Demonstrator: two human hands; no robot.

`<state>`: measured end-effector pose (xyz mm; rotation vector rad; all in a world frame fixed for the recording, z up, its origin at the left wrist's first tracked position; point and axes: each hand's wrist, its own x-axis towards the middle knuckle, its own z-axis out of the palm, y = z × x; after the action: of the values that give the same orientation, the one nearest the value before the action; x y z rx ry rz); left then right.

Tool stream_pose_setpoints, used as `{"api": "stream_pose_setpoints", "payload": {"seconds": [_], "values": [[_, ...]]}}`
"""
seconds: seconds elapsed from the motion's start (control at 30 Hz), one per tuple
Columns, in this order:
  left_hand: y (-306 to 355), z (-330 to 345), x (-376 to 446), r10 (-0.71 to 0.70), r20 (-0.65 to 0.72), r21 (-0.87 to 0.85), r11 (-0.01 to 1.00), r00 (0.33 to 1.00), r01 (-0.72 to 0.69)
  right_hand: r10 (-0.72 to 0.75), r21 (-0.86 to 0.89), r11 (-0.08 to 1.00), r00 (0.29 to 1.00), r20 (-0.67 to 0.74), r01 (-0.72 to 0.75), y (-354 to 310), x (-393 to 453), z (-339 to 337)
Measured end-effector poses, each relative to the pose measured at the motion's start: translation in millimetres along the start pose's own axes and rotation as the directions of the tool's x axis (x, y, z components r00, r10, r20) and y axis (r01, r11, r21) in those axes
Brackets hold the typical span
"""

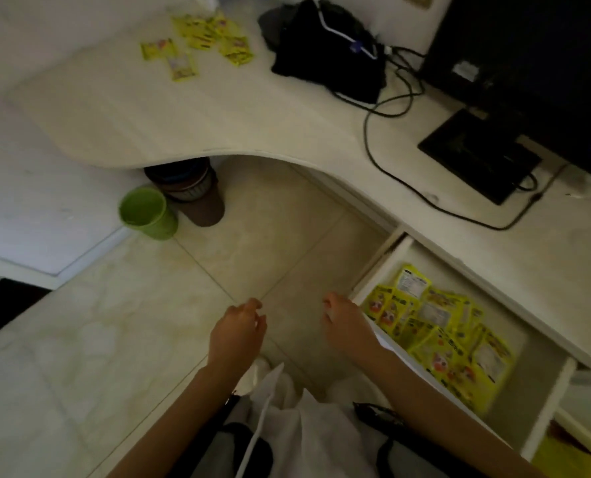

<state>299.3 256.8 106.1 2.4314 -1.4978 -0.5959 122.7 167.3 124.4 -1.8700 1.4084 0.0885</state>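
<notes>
Seemingly early on: a few yellow sachets (197,43) lie near the desk's (183,122) far edge, the sachet pile (439,336) fills the open drawer (547,408), the left hand (237,331) hangs loosely curled and empty, and the right hand (347,322) curls at the drawer's front corner, grip unclear.

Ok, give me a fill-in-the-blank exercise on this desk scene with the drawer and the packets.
1. The white pull-out drawer beside the right hand stands ___.
2. It holds a heap of flat printed packets, mostly ___ in colour.
3. The green plastic cup stands on the tiled ___.
Missing words: open; yellow; floor.
</notes>
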Motion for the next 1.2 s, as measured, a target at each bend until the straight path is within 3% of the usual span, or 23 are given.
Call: {"api": "stream_pose_setpoints", "payload": {"seconds": [0.5,0.9,1.2], "values": [[-155,-105,84,-0.137,-0.156,0.0,0.99,0.978,0.138,-0.167,-0.048,0.984,0.984,0.054,0.17,-177,112,47],[-187,-174,235,-0.198,-0.266,-0.014,0.979,0.943,0.202,-0.252,-0.107,0.961,0.967,0.034,0.255,-275,255,10],[-188,-219,354,-0.202,-0.276,-0.06,0.979,0.94,0.193,-0.311,-0.148,0.939,0.95,0.026,0.311,-337,365,-39]]}}
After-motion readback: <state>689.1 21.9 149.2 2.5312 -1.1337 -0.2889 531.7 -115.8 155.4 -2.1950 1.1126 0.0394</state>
